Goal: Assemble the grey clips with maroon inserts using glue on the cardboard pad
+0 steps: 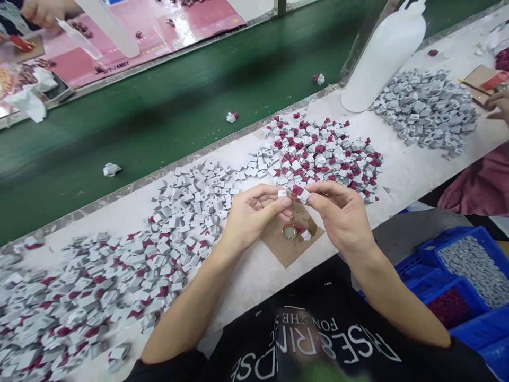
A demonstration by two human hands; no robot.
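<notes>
Above a brown cardboard square (284, 252), my two hands come close together. Between the thumb and fingers of my left hand (258, 209) is a small white plastic piece (282, 193). My right hand (338, 209) pinches a white piece with a dark red part (301, 193) on it. The two pieces are a small gap apart. On the cardboard lie a round bottle-cap-like dish (289, 231) and another small red-and-white piece (306, 234). A heap of red-and-white pieces (326, 151) lies just beyond my right hand, and white pieces (194, 196) are heaped beyond my left.
A green conveyor belt (170, 119) runs behind the worktable, carrying a few scattered pieces. A white plastic bottle-shaped guard (385, 55) leans at the back right, near a grey heap (429, 109). Blue bins (429, 289) stand at lower right. Co-workers' hands show at upper left and far right.
</notes>
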